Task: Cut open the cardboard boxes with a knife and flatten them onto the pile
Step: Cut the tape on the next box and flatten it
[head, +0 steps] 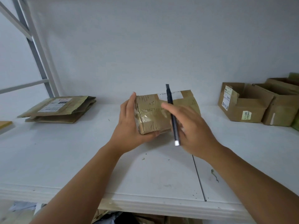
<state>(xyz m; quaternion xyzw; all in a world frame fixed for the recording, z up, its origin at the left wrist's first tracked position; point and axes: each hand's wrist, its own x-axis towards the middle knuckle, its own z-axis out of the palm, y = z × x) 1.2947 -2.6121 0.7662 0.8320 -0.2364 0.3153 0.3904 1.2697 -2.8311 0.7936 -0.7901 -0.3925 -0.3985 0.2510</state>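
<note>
Right hand (192, 125): fingers loosely curled, gripping slim black knife (172, 113), metal end near.
Left hand (129, 122): clasps taped cardboard box (155, 113), mid-table (64, 159).
Pile (59, 109): flattened cardboard, far left.

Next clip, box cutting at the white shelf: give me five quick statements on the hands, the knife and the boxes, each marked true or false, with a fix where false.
1. The left hand grips the taped box by its left end. True.
2. The knife lies flat on the shelf. False: the right hand holds it in front of the box.
3. The flattened pile lies to the left of the held box. True.
4. The open boxes at the right are already flattened. False: they stand upright with their flaps open.
5. The held box is already cut open. False: tape still covers it and it keeps its box shape.
</note>
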